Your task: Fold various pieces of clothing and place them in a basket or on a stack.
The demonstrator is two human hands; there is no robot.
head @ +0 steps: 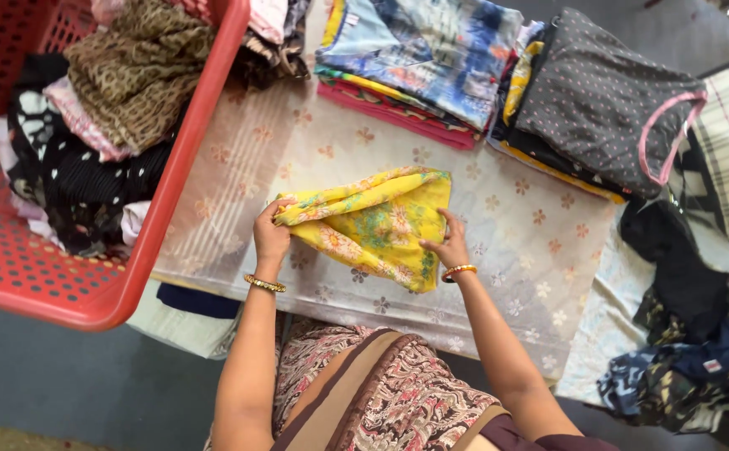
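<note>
A yellow floral cloth (377,225), partly folded, lies on a pale flower-patterned table cover (515,242). My left hand (270,234) grips the cloth's left corner, fingers closed on the bunched edge. Flat against the cloth's right edge rests my right hand (450,245), pressing it down. Both wrists wear gold bangles.
A red plastic laundry basket (88,292) full of crumpled clothes sits at the left. Folded stacks stand at the back: a blue patterned pile (423,58) and a grey dotted garment with pink trim (598,100). Dark clothes (682,334) are heaped at the right.
</note>
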